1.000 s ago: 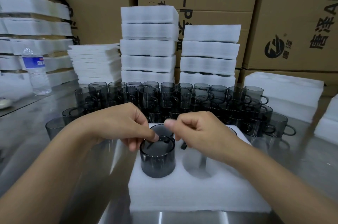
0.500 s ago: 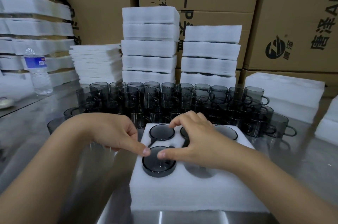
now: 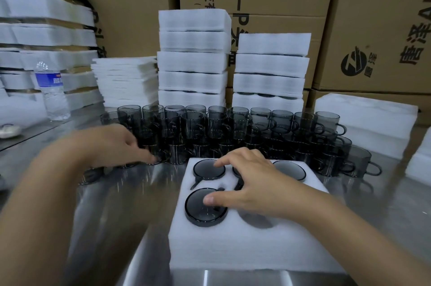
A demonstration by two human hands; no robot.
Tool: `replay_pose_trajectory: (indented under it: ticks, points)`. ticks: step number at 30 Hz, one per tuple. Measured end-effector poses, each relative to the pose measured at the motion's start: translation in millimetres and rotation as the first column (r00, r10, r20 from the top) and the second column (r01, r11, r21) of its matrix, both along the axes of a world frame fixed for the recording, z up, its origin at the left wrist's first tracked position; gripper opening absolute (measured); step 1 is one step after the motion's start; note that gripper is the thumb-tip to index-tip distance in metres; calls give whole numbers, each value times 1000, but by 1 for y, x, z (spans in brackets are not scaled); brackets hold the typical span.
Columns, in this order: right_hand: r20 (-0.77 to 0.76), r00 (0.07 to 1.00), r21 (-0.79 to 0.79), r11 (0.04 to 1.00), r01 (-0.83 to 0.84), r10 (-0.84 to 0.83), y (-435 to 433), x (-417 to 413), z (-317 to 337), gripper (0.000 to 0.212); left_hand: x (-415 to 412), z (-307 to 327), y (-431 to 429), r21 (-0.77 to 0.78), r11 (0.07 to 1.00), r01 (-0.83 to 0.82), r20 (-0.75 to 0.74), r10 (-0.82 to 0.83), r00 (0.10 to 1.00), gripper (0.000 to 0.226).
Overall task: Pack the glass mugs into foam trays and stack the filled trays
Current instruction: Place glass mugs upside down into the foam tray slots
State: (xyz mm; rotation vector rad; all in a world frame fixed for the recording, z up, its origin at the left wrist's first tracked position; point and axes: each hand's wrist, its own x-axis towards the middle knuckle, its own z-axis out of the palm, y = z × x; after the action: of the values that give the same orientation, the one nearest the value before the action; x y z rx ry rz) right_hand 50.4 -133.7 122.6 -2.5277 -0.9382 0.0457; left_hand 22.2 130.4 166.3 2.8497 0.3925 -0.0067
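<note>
Since the earlier frame, the left hand (image 3: 112, 145) has gone from the foam tray (image 3: 233, 246) to the loose mugs (image 3: 233, 127) beyond the tray's far-left corner. It is blurred, so I cannot tell its grip. The counter (image 3: 140, 192) is smooth, shiny steel. The tray is white, soft and rectangular with round holes. The right hand (image 3: 251, 183) lies spread on it, thumb pressing the near-left mug (image 3: 198, 211), a smoky glass one sunk in its hole.
</note>
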Motion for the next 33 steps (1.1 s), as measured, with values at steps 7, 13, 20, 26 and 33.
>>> replay_pose_trajectory:
  ticks: [7,13,20,26,33]
  points:
    - [10,1000,-4,1000,-11,11,1,3,-2,58,4,-5,33,97,916,-390,145,375,916,38]
    - [40,999,-14,1000,-17,18,1,4,-4,57,2,-13,25,223,914,-339,-64,360,931,36]
    - [43,999,-11,1000,-23,23,0,4,-5,56,2,-13,24,213,925,-315,-89,339,937,35]
    - [50,998,-11,1000,-26,27,1,4,-5,55,5,-17,15,23,965,-260,-121,261,958,19]
    - [62,998,-29,999,-26,27,0,3,-5,54,8,-17,-18,-148,986,-76,-211,44,976,25]
